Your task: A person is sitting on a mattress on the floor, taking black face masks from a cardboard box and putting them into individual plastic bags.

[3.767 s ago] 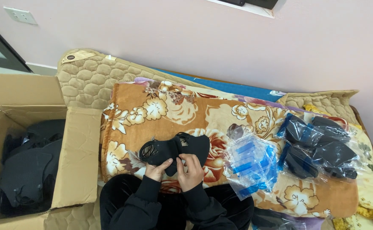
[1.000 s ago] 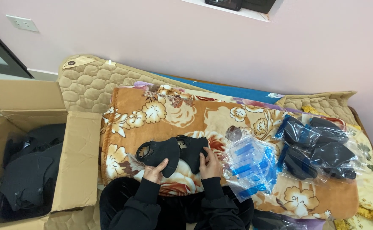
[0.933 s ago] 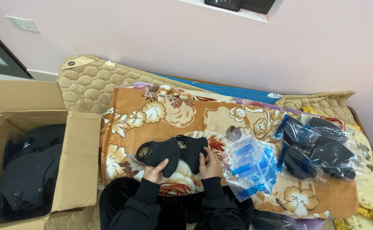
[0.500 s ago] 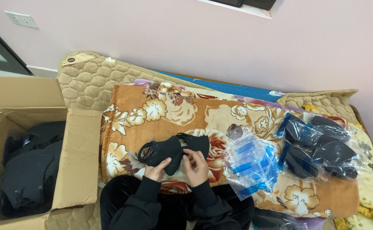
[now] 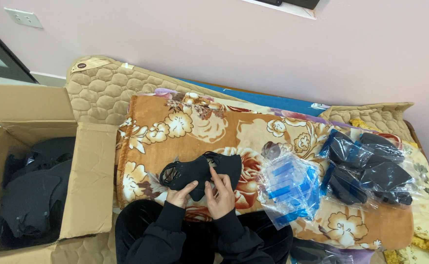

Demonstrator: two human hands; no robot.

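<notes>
I hold a black fabric face mask (image 5: 197, 172) with thin ear loops over an orange floral blanket (image 5: 204, 127). My left hand (image 5: 181, 194) grips its lower left edge from below. My right hand (image 5: 220, 194) holds the mask's right half, with fingers pressed on the cloth near the middle. Both wrists are in black sleeves.
An open cardboard box (image 5: 38, 161) at the left holds more black masks. To my right lies a stack of clear bags with blue strips (image 5: 289, 188). Farther right is a pile of bagged black masks (image 5: 368, 168). A quilted beige mat (image 5: 102, 88) lies under the blanket; a pink wall stands behind.
My right hand has slid from the mask's right end toward its middle, and the mask now looks folded narrower. The left hand has stayed at the lower left edge.
</notes>
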